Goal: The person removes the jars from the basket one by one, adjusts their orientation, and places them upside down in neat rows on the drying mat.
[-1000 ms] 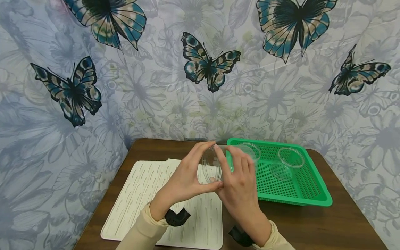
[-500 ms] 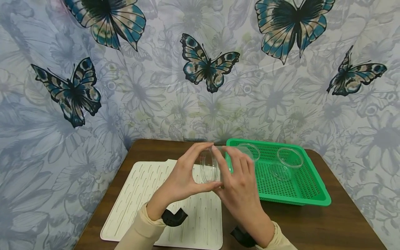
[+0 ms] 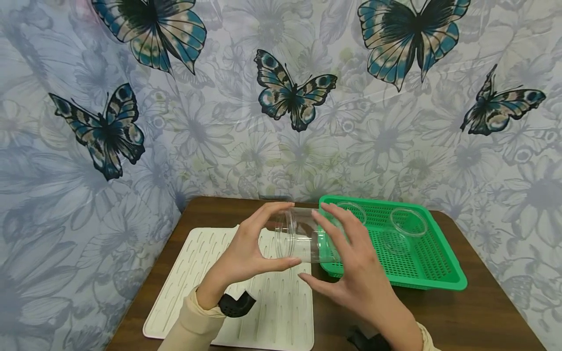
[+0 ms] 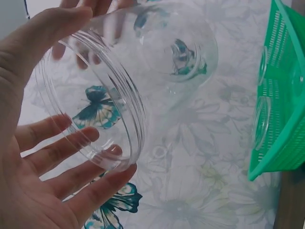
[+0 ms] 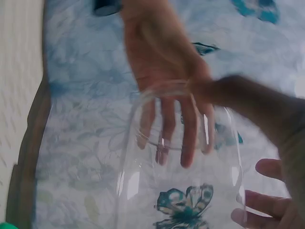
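Observation:
A clear jar (image 3: 305, 239) lies sideways in the air between my hands, its ringed, threaded-looking end toward the left. My left hand (image 3: 246, 251) grips that end, thumb below and fingers over the top; the left wrist view shows the fingers (image 4: 76, 157) spread round the ridges. Beside the jar's smooth body is my right hand (image 3: 362, 270), fingers spread and thumb well apart from the jar. Whether its fingertips touch the far side cannot be told. In the right wrist view the jar (image 5: 183, 186) stretches toward the camera.
A green perforated basket (image 3: 443, 273) stands at the right with clear round containers (image 3: 408, 222) in it. At the left lies a white ribbed mat (image 3: 184, 292) on the brown wooden table (image 3: 474, 317). A butterfly-print cloth (image 3: 210, 146) hangs behind.
My right hand has loosened from the jar and drawn back to the right, its thumb swinging away. My left hand, with the jar, has shifted slightly left, baring more of the jar's body.

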The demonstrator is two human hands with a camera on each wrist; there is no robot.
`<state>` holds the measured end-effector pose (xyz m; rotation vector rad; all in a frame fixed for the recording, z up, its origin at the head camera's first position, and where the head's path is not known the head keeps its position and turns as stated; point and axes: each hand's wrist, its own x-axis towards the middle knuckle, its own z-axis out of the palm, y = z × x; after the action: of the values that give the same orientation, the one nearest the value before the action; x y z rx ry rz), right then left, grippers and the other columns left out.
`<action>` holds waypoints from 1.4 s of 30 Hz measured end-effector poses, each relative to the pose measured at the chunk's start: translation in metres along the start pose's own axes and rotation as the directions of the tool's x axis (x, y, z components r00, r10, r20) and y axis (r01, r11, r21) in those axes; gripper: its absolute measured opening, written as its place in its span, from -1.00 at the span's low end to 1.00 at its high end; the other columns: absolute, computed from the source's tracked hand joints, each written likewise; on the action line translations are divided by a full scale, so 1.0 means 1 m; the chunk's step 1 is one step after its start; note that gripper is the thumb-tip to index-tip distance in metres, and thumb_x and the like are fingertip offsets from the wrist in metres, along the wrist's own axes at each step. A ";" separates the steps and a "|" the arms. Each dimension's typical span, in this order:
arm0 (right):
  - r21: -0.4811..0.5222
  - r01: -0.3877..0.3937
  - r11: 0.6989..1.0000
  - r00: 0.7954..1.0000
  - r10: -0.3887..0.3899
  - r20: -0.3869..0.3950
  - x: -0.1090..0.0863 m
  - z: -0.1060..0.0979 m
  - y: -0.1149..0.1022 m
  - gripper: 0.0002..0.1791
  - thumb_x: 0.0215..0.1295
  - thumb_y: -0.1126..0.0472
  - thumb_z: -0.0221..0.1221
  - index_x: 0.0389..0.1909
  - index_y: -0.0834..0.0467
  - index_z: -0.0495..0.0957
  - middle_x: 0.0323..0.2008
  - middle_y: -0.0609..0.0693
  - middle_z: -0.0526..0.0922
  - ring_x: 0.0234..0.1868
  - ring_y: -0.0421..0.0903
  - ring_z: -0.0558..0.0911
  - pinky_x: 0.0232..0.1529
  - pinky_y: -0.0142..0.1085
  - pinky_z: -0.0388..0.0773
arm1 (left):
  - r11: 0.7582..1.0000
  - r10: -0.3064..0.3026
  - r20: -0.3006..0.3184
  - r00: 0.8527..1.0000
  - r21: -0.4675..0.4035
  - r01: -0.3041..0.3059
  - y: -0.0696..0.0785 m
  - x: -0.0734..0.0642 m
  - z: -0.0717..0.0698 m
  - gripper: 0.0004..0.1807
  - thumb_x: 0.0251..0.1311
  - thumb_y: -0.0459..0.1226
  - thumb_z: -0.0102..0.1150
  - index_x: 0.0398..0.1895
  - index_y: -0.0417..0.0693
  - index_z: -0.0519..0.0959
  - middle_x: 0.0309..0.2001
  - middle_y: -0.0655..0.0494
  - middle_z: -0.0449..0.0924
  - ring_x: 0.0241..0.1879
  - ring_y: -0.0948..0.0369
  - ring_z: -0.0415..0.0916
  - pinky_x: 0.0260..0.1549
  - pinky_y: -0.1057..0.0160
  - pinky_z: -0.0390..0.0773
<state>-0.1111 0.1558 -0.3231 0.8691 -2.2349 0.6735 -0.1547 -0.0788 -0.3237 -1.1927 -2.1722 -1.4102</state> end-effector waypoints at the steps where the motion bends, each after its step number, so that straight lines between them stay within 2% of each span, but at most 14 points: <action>1: 0.046 -0.020 0.999 1.000 0.020 -0.006 -0.001 -0.005 0.001 0.25 -0.32 -0.05 0.64 0.48 0.15 0.26 0.44 0.13 0.24 0.40 0.15 0.27 0.24 0.14 0.31 | 1.000 0.003 0.002 1.000 -0.019 -0.003 -0.001 -0.001 -0.001 -0.05 -0.09 -0.27 0.60 0.42 -0.13 0.30 0.34 0.15 0.36 0.27 0.12 0.38 0.06 0.10 0.55; 4: 0.207 -0.098 0.973 0.995 0.101 -0.002 -0.002 -0.021 0.000 0.29 -0.36 0.07 0.68 0.49 0.18 0.21 0.46 0.10 0.22 0.41 0.13 0.27 0.23 0.04 0.36 | 0.996 0.024 0.009 1.000 -0.083 -0.023 -0.008 -0.003 -0.001 -0.05 -0.07 -0.25 0.58 0.43 -0.11 0.28 0.36 0.13 0.35 0.26 0.11 0.37 0.07 0.06 0.55; 7: 0.394 -0.149 0.907 0.988 0.148 0.031 -0.006 -0.030 0.004 0.31 -0.35 0.32 0.66 0.51 0.25 0.12 0.47 0.15 0.17 0.43 0.15 0.23 0.33 -0.12 0.29 | 0.987 0.051 0.022 0.998 -0.155 -0.047 -0.011 -0.005 -0.002 -0.06 -0.02 -0.19 0.55 0.44 -0.10 0.27 0.37 0.09 0.34 0.26 0.06 0.38 0.10 0.04 0.53; 9: 0.518 -0.190 0.834 0.981 0.173 0.083 -0.010 -0.032 0.009 0.33 -0.33 0.45 0.61 0.54 0.25 0.05 0.49 0.15 0.13 0.44 0.18 0.20 0.36 -0.27 0.24 | 0.980 0.061 0.037 0.997 -0.191 -0.053 -0.011 -0.006 -0.002 -0.07 0.01 -0.15 0.53 0.45 -0.10 0.26 0.38 0.06 0.34 0.26 0.04 0.38 0.12 0.02 0.52; 11: 0.634 -0.216 0.743 0.976 0.169 0.135 -0.016 -0.029 0.017 0.35 -0.29 0.52 0.56 0.56 0.24 -0.03 0.52 0.19 0.06 0.45 0.23 0.17 0.35 -0.32 0.25 | 0.974 0.048 0.057 0.997 -0.226 -0.034 -0.005 -0.006 -0.005 -0.09 0.04 -0.15 0.51 0.44 -0.13 0.26 0.37 0.02 0.35 0.29 0.02 0.36 0.14 0.00 0.49; 16: 0.809 -0.220 0.545 0.975 0.105 0.194 -0.026 -0.018 0.034 0.33 -0.20 0.64 0.43 0.58 0.25 -0.17 0.53 0.30 -0.07 0.42 0.32 0.20 0.24 -0.06 0.45 | 0.965 0.001 0.086 0.996 -0.262 0.022 -0.001 -0.008 -0.006 -0.06 -0.05 -0.33 0.53 0.44 -0.16 0.25 0.37 -0.05 0.34 0.36 -0.01 0.27 0.16 -0.14 0.43; 18: 0.854 -0.203 0.478 0.979 0.083 0.186 -0.028 -0.013 0.038 0.29 -0.17 0.70 0.37 0.57 0.29 -0.17 0.52 0.35 -0.07 0.40 0.33 0.25 0.14 0.10 0.51 | 0.962 -0.009 0.089 0.996 -0.271 0.033 -0.002 -0.009 -0.006 -0.04 -0.08 -0.38 0.52 0.45 -0.17 0.24 0.38 -0.06 0.33 0.37 -0.01 0.26 0.17 -0.20 0.40; 21: 0.891 -0.189 0.413 0.982 0.082 0.170 -0.030 -0.007 0.042 0.19 -0.12 0.77 0.30 0.55 0.34 -0.12 0.48 0.41 0.00 0.35 0.31 0.34 0.04 0.16 0.53 | 0.958 -0.020 0.091 0.996 -0.284 0.045 -0.002 -0.011 -0.006 -0.03 -0.09 -0.41 0.52 0.45 -0.17 0.23 0.39 -0.06 0.33 0.39 0.01 0.25 0.19 -0.24 0.37; 23: 0.903 -0.181 0.389 0.983 0.087 0.159 -0.030 -0.006 0.043 0.15 -0.11 0.80 0.26 0.53 0.38 -0.09 0.45 0.44 0.05 0.33 0.31 0.37 0.01 0.18 0.54 | 0.956 -0.022 0.091 0.996 -0.288 0.048 -0.003 -0.011 -0.006 -0.02 -0.10 -0.42 0.52 0.46 -0.17 0.23 0.39 -0.05 0.33 0.39 0.01 0.25 0.20 -0.23 0.36; 25: 0.907 -0.178 0.382 0.984 0.096 0.152 -0.030 -0.005 0.044 0.12 -0.10 0.81 0.25 0.52 0.40 -0.06 0.43 0.45 0.09 0.31 0.32 0.40 -0.01 0.17 0.54 | 0.956 -0.020 0.092 0.996 -0.288 0.046 -0.004 -0.012 -0.006 -0.02 -0.08 -0.40 0.52 0.46 -0.16 0.23 0.39 -0.05 0.33 0.39 0.01 0.24 0.21 -0.21 0.37; 29: 0.906 -0.171 0.386 0.985 0.098 0.144 -0.030 -0.004 0.044 0.11 -0.10 0.81 0.26 0.50 0.42 -0.05 0.42 0.45 0.11 0.28 0.37 0.39 -0.01 0.16 0.55 | 0.955 -0.017 0.092 0.996 -0.295 0.043 -0.006 -0.013 -0.006 -0.04 0.01 -0.28 0.52 0.48 -0.10 0.21 0.39 -0.04 0.32 0.40 -0.01 0.23 0.21 -0.21 0.36; 33: 0.904 -0.172 0.391 0.984 0.103 0.143 -0.030 -0.003 0.044 0.10 -0.10 0.80 0.27 0.50 0.42 -0.04 0.42 0.45 0.12 0.27 0.43 0.37 -0.02 0.16 0.56 | 0.949 -0.017 0.094 0.995 -0.312 0.046 -0.006 -0.015 -0.006 -0.04 0.03 -0.27 0.51 0.50 -0.08 0.20 0.41 -0.08 0.30 0.40 -0.08 0.21 0.18 -0.25 0.36; 37: 0.899 -0.177 0.401 0.983 0.108 0.146 -0.030 -0.003 0.043 0.11 -0.10 0.79 0.28 0.51 0.41 -0.03 0.42 0.45 0.13 0.27 0.39 0.39 -0.02 0.16 0.56 | 0.951 -0.011 0.096 0.995 -0.308 0.040 -0.005 -0.018 -0.007 -0.03 0.08 -0.19 0.50 0.51 -0.09 0.16 0.42 -0.12 0.27 0.38 -0.10 0.22 0.17 -0.20 0.39; 42: 0.900 -0.193 0.390 0.980 0.124 0.157 -0.031 -0.007 0.044 0.10 -0.08 0.79 0.26 0.52 0.38 -0.02 0.43 0.44 0.13 0.28 0.37 0.40 -0.01 0.18 0.55 | 0.948 0.051 0.069 0.996 -0.317 -0.026 -0.007 -0.023 -0.010 -0.07 0.29 0.02 0.29 0.54 -0.19 0.06 0.44 -0.24 0.19 0.36 -0.11 0.23 0.19 -0.21 0.39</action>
<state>-0.1223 0.2010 -0.3500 1.1571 -1.8762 2.1392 -0.1481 -0.0996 -0.3379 -1.4095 -2.0091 -1.7727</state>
